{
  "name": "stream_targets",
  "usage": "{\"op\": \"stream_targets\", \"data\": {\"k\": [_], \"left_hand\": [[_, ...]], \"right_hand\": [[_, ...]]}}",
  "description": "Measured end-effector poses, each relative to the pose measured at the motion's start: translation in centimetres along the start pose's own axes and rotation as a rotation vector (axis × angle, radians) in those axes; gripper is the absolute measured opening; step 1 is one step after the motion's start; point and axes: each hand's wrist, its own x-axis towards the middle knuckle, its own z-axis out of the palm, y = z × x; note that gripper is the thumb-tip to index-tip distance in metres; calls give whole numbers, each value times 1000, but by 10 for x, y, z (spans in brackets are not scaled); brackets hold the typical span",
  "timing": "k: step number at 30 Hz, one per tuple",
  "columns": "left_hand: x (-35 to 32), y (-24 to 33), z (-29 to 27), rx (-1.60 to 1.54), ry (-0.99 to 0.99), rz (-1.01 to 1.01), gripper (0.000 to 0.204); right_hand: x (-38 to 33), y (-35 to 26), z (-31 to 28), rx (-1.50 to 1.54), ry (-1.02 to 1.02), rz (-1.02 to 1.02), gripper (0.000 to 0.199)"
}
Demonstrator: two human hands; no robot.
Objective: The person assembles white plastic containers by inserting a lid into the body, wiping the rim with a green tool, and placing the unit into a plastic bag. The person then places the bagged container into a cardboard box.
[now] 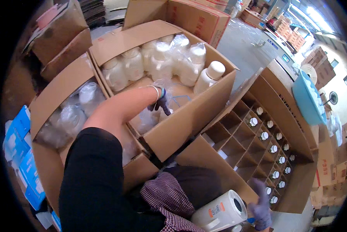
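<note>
My left hand [162, 103], in a dark glove, reaches down into the middle carton [189, 123]. Its fingers point downward, apart from the thumb, beside clear plastic wrap [145, 119]; the fingertips are partly hard to make out. White capped jugs [162, 63], some under plastic film, stand along that carton's far side. At lower right my right hand [261, 207], in a greyish glove and slightly blurred, has its fingers stretched upward. Just left of it a white container [220, 212] with a handle, orange print and a dark round end lies tilted by my lap.
A divided carton [216, 154] on the right holds several white-capped bottles [274, 149]. To the left, another open carton [46, 154] contains film-wrapped white items [73, 118]. A light-blue tub [307, 98] stands at far right, and blue packs [30, 166] lie at far left.
</note>
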Motion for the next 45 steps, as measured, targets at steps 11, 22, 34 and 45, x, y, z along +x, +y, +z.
{"op": "stream_targets", "data": {"k": [11, 22, 34, 45], "left_hand": [[37, 2, 12, -58, 181, 280, 91], [-151, -62, 17, -312, 312, 389, 93], [7, 13, -11, -173, 111, 197, 91], [40, 8, -11, -192, 326, 455, 84]], "right_hand": [[-13, -40, 4, -117, -587, -31, 116], [-130, -49, -12, 531, 424, 39, 130], [-188, -11, 7, 793, 766, 134, 99], [-167, 1, 14, 822, 860, 155, 99]]}}
